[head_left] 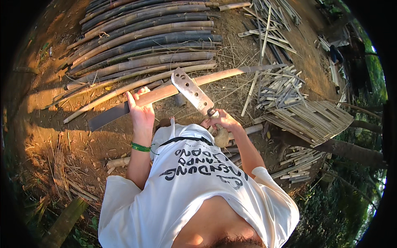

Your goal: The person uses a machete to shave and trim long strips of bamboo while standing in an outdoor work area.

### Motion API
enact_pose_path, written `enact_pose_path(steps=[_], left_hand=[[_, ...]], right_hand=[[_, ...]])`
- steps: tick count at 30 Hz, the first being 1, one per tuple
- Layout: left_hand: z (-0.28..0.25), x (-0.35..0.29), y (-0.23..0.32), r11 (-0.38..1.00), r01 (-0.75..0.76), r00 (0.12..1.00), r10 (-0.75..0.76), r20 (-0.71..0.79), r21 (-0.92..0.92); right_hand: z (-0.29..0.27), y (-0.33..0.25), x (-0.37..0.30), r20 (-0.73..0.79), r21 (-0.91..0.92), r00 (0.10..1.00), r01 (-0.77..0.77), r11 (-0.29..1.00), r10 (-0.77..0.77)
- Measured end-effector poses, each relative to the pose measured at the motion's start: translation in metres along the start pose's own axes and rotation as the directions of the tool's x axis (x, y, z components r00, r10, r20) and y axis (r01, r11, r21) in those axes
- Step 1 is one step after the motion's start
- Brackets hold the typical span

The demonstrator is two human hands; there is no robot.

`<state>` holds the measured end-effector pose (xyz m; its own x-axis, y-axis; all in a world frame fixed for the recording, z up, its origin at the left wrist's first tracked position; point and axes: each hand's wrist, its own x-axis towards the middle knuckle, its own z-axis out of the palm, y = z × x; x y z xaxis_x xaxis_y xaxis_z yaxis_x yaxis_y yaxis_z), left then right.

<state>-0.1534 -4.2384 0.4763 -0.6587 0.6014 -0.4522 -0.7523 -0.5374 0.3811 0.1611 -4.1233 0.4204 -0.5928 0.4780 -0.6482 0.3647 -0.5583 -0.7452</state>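
A long split bamboo slat (159,95) lies slantwise in front of me, its near-left end dark and its far end reaching to the right. My left hand (142,111) grips it towards the left end, the thumb on one side and the fingertips over the other edge. In my right hand (223,120) is the handle of a cleaver (192,91) with a broad blade pierced by several round holes. The blade crosses over the slat and points away to the left; whether it touches the slat I cannot tell. Below the slat shows a short grey stump (179,99).
Beyond the slat lie rows of whole bamboo poles (153,39). To the right are a heap of split bamboo pieces (281,87), a slatted bamboo panel (310,122) and a thick log (351,152). Thin bamboo shavings (231,58) litter the brown dirt.
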Motion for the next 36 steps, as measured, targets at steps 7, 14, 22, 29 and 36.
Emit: enact_pose_path(steps=[7,14,22,29,36], left_hand=[[-0.002,0.01,0.001,1.0,-0.015,0.999,0.017,0.051,-0.025],[0.005,0.015,0.007,0.998,-0.054,0.999,0.054,0.001,-0.02],[0.004,0.027,0.006,0.995,-0.091,0.996,0.092,0.015,-0.043],[0.006,0.031,0.003,0.997,-0.019,0.995,0.027,0.101,-0.081],[0.007,0.033,0.002,0.996,-0.048,0.999,0.049,0.015,-0.076]], right_hand=[[0.0,0.014,0.003,-0.025,-0.088,0.999,-0.03,0.996,0.027],[0.0,0.015,0.011,-0.148,0.053,0.988,0.04,0.998,-0.032],[0.003,0.007,0.007,0.016,0.067,1.0,0.019,0.998,-0.02],[-0.008,0.024,0.028,-0.085,0.195,0.996,0.029,0.98,-0.012],[-0.01,0.014,0.037,-0.206,0.395,0.976,0.018,0.919,0.07]])
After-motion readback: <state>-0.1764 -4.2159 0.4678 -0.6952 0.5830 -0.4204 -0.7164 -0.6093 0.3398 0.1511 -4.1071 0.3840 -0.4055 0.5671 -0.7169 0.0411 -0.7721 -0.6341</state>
